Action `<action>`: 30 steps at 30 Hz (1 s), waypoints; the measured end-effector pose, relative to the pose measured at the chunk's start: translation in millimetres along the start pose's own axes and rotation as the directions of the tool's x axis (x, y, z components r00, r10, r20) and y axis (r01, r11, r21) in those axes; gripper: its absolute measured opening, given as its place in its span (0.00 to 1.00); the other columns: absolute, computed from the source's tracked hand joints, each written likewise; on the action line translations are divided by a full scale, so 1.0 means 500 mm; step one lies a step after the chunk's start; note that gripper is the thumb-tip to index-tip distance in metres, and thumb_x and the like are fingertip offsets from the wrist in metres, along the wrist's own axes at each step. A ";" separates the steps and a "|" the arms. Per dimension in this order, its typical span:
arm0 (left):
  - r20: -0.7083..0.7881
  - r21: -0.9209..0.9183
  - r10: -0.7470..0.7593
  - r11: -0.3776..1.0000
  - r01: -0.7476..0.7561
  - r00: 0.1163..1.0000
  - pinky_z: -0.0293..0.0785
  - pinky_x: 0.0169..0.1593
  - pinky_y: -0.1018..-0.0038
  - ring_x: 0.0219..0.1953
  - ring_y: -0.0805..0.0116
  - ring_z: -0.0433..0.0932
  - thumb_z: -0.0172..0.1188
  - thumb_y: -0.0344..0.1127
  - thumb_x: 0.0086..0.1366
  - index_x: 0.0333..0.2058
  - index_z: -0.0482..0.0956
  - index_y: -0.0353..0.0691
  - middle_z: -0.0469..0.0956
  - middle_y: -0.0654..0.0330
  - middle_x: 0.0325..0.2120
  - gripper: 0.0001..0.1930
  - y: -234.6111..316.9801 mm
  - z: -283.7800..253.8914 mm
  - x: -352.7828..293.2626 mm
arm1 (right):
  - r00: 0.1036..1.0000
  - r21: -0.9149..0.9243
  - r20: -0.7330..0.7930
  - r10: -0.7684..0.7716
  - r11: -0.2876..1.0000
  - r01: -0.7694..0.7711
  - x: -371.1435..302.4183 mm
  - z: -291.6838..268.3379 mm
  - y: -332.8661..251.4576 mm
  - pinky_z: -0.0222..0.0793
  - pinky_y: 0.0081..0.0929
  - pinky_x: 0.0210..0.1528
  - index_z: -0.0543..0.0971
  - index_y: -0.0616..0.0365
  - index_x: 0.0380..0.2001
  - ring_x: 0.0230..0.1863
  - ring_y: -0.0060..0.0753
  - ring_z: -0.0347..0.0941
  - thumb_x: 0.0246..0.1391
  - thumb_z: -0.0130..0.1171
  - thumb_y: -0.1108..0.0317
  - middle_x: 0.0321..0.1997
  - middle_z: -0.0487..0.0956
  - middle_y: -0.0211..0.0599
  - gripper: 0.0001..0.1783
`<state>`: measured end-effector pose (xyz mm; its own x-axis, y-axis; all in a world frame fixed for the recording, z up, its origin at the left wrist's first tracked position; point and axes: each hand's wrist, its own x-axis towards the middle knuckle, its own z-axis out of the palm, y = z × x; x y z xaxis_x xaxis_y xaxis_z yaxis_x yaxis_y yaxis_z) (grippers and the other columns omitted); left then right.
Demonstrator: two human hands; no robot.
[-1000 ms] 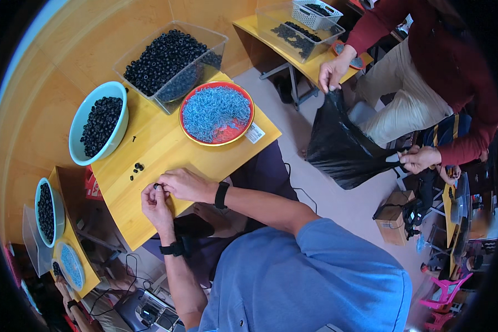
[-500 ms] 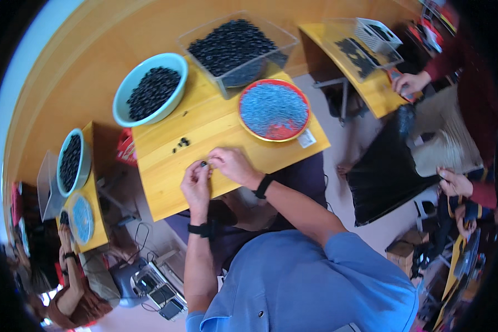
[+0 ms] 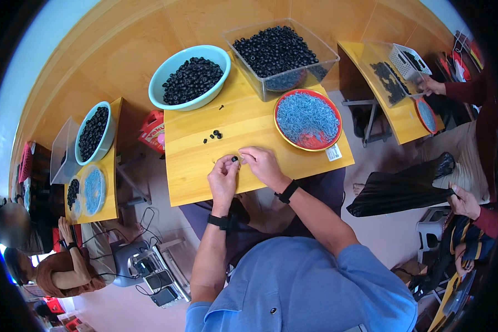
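Well left of the left fingers (image 3: 223,169), a side worktop (image 3: 111,185) is standing across some floor (image 3: 161,206). Those fingers are pinching a black ring (image 3: 234,159) above the yellow worktop (image 3: 188,169), near its front edge; just beside, the right fingers (image 3: 253,155) are almost meeting, their hold unclear. Farther right, a red tray (image 3: 314,139) is sitting near the edge.

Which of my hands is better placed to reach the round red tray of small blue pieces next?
Probably your right hand: it's nearer the round red tray, while your left hand pinches a small round black piece.
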<state>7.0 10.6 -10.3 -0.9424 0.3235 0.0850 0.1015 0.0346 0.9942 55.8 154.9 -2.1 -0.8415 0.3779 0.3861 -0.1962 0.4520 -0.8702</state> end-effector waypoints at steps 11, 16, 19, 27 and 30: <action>0.018 0.158 0.041 0.986 -0.044 0.999 0.79 0.41 0.78 0.34 0.77 0.83 0.65 0.25 0.66 0.45 0.81 0.30 0.86 0.57 0.32 0.10 0.020 -0.004 -0.009 | 0.995 -0.041 0.104 0.004 0.999 0.000 0.011 -0.030 -0.061 0.77 0.33 0.38 0.84 0.65 0.37 0.34 0.41 0.83 0.58 0.60 0.74 0.34 0.84 0.46 0.07; 0.020 0.068 0.043 0.997 -0.044 0.999 0.79 0.41 0.78 0.36 0.75 0.84 0.64 0.24 0.66 0.45 0.80 0.30 0.86 0.55 0.34 0.09 0.022 -0.001 -0.012 | 0.987 -0.129 0.155 -0.048 0.989 0.068 0.021 -0.025 -0.068 0.76 0.37 0.40 0.83 0.64 0.32 0.36 0.47 0.81 0.55 0.60 0.74 0.32 0.83 0.46 0.05; 0.026 0.065 0.046 0.997 -0.047 0.999 0.79 0.41 0.78 0.36 0.75 0.84 0.64 0.25 0.67 0.44 0.80 0.30 0.86 0.54 0.34 0.09 0.024 0.001 -0.011 | 0.989 -0.099 0.144 -0.033 0.994 0.047 0.025 -0.027 -0.070 0.73 0.33 0.36 0.83 0.65 0.33 0.32 0.42 0.80 0.55 0.63 0.74 0.31 0.82 0.45 0.05; 0.026 0.006 0.106 0.994 -0.106 0.994 0.78 0.40 0.79 0.35 0.77 0.83 0.63 0.25 0.68 0.45 0.79 0.31 0.86 0.56 0.34 0.09 0.031 -0.002 -0.012 | 0.972 -0.072 0.193 0.136 0.990 -0.124 0.046 -0.022 -0.065 0.72 0.27 0.30 0.82 0.63 0.33 0.25 0.25 0.78 0.53 0.67 0.70 0.24 0.82 0.39 0.08; 0.049 0.024 0.044 0.999 -0.045 0.998 0.78 0.43 0.79 0.37 0.78 0.81 0.62 0.25 0.69 0.46 0.78 0.29 0.86 0.56 0.36 0.09 0.037 -0.006 -0.015 | 0.952 -0.136 0.273 0.139 0.985 -0.105 0.059 -0.033 -0.079 0.73 0.26 0.30 0.83 0.64 0.33 0.25 0.24 0.79 0.53 0.67 0.69 0.24 0.82 0.38 0.08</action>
<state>14.9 6.2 7.5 -0.9203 0.3707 0.1253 0.1516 0.0424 0.9875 47.0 161.5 48.4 -0.9657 0.2017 0.1633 -0.0371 0.5154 -0.8562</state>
